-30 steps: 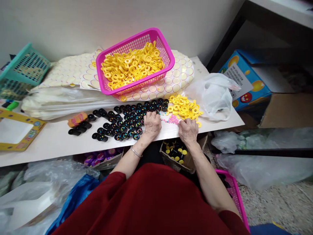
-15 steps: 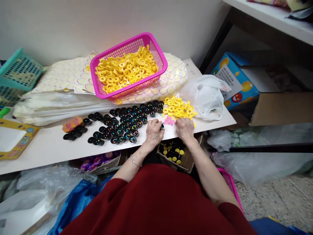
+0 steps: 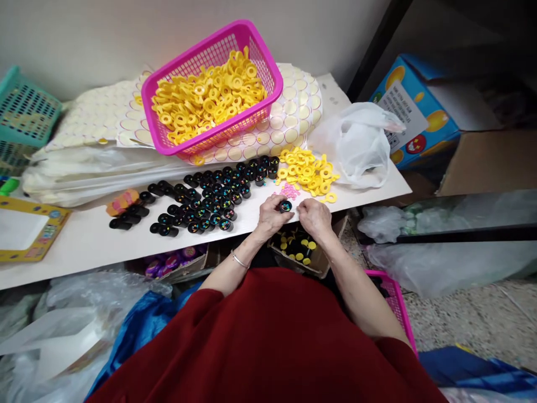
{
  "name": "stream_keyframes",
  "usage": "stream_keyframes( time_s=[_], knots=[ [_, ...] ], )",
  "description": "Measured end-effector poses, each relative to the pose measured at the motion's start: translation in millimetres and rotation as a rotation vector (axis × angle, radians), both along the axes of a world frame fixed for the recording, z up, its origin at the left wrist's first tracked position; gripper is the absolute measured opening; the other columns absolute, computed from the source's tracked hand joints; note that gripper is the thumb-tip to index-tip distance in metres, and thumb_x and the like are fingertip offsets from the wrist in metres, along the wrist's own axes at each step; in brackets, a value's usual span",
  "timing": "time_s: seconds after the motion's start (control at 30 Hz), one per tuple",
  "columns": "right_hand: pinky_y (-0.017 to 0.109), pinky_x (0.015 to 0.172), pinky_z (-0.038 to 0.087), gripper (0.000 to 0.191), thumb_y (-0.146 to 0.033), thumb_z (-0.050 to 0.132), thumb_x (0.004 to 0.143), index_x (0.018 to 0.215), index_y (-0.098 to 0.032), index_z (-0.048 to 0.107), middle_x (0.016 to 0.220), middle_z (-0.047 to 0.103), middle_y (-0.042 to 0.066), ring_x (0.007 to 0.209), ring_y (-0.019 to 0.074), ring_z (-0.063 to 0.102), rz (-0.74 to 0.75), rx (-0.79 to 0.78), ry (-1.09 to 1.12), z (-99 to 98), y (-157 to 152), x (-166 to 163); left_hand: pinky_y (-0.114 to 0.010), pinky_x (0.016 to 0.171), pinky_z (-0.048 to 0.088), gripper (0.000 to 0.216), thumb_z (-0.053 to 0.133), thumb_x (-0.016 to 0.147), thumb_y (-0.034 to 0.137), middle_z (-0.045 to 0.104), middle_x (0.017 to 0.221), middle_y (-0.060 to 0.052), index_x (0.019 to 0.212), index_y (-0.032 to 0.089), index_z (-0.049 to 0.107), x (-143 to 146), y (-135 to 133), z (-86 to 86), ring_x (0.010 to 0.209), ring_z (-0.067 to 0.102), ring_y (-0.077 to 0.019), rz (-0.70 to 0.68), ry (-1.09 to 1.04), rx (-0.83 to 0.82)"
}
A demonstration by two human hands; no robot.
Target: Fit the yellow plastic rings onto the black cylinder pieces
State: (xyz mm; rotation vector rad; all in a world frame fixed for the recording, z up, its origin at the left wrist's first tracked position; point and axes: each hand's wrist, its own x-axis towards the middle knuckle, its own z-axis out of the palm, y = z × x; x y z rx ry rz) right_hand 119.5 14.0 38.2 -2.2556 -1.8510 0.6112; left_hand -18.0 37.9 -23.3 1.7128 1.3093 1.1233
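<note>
My left hand [image 3: 269, 215] grips a small black cup [image 3: 286, 206] with coloured beads inside, held at the front edge of the white table [image 3: 84, 246]. Close beside it, my right hand [image 3: 314, 217] has its fingers pinched together; what they hold is too small to make out. Just behind the hands lies a small heap of pink beads [image 3: 289, 191]. Several more black cups [image 3: 210, 198] stand in rows to the left. A loose pile of yellow rings [image 3: 308, 173] lies to the right of the rows.
A pink basket [image 3: 165, 130] full of yellow rings rests on printed sheets [image 3: 293, 126] at the back. A white plastic bag [image 3: 361, 143] lies at the table's right end, a teal basket [image 3: 25, 115] at the far left. Below the table's edge sits a cardboard box [image 3: 300, 254] of finished black-and-yellow pieces.
My left hand has picked one black cup from the rows and drawn it toward the front edge. My right hand left the yellow rings and came in next to the cup.
</note>
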Motion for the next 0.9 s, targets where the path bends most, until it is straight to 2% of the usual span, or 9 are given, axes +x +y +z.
stream_keyframes(
  time_s=[0.13,0.33,0.47,0.63,0.73,0.8,0.83,0.9],
  knots=[
    [0.030,0.067,0.041,0.026,-0.025,0.046,0.084,0.089,-0.019,0.071,0.092,0.072,0.011,0.086,0.0237,0.064,-0.055,0.003,0.017,-2.9,5,1,-0.038,0.086,0.050,0.033,0.074,0.056,0.018,0.067,0.086,-0.002,0.088,0.019,0.066,1,0,1.0,0.085,0.062,-0.0185,-0.019,0.088,0.043],
    [0.031,0.063,0.039,0.026,-0.020,0.047,0.083,0.097,-0.015,0.068,0.091,0.069,0.016,0.084,0.0258,0.063,0.000,0.001,-0.046,-3.9,11,-2,-0.034,0.079,0.050,0.032,0.074,0.058,0.023,0.066,0.084,-0.002,0.089,0.019,0.067,2,2,0.6,0.082,0.061,-0.0177,-0.018,0.091,0.048],
    [0.030,0.063,0.037,0.024,-0.023,0.044,0.088,0.095,-0.016,0.066,0.093,0.068,0.015,0.084,0.0241,0.061,0.009,0.093,-0.054,-11.8,4,-1,-0.031,0.076,0.050,0.035,0.075,0.056,0.026,0.064,0.083,-0.001,0.089,0.018,0.067,1,2,3.0,0.078,0.059,-0.0159,0.009,0.021,0.016],
    [0.028,0.068,0.038,0.031,-0.025,0.033,0.095,0.096,-0.017,0.062,0.099,0.063,0.011,0.086,0.0195,0.058,0.131,0.267,-0.016,-24.8,-11,11,-0.030,0.078,0.050,0.039,0.075,0.052,0.031,0.062,0.081,0.001,0.088,0.016,0.067,4,5,6.4,0.078,0.058,-0.0154,0.042,0.018,-0.006],
    [0.028,0.075,0.041,0.037,-0.025,0.026,0.097,0.095,-0.017,0.061,0.093,0.061,0.010,0.087,0.0179,0.056,0.111,0.446,0.087,-29.9,-36,24,-0.031,0.080,0.050,0.040,0.075,0.052,0.029,0.062,0.083,0.001,0.089,0.016,0.067,8,7,7.8,0.080,0.058,-0.0160,0.048,0.031,-0.009],
    [0.029,0.075,0.042,0.038,-0.026,0.025,0.097,0.096,-0.017,0.061,0.089,0.060,0.010,0.084,0.0177,0.055,0.089,0.554,0.162,-35.0,-66,32,-0.031,0.083,0.050,0.043,0.074,0.050,0.026,0.063,0.086,0.000,0.091,0.016,0.067,9,6,7.9,0.083,0.059,-0.0171,0.053,0.030,-0.002],
    [0.030,0.072,0.042,0.037,-0.027,0.026,0.097,0.093,-0.017,0.061,0.085,0.059,0.009,0.079,0.0173,0.054,0.099,0.577,0.185,-39.2,-84,35,-0.031,0.084,0.050,0.044,0.074,0.050,0.024,0.063,0.087,0.000,0.092,0.016,0.067,8,6,7.4,0.085,0.059,-0.0175,0.049,0.029,0.003],
    [0.029,0.066,0.041,0.034,-0.028,0.032,0.095,0.083,-0.017,0.062,0.074,0.056,0.006,0.070,0.0158,0.051,0.257,0.508,0.208,-52.2,-121,35,-0.032,0.084,0.050,0.046,0.073,0.049,0.022,0.063,0.090,0.000,0.095,0.016,0.067,7,7,4.9,0.086,0.059,-0.0181,0.029,0.034,0.009]
  ],
)
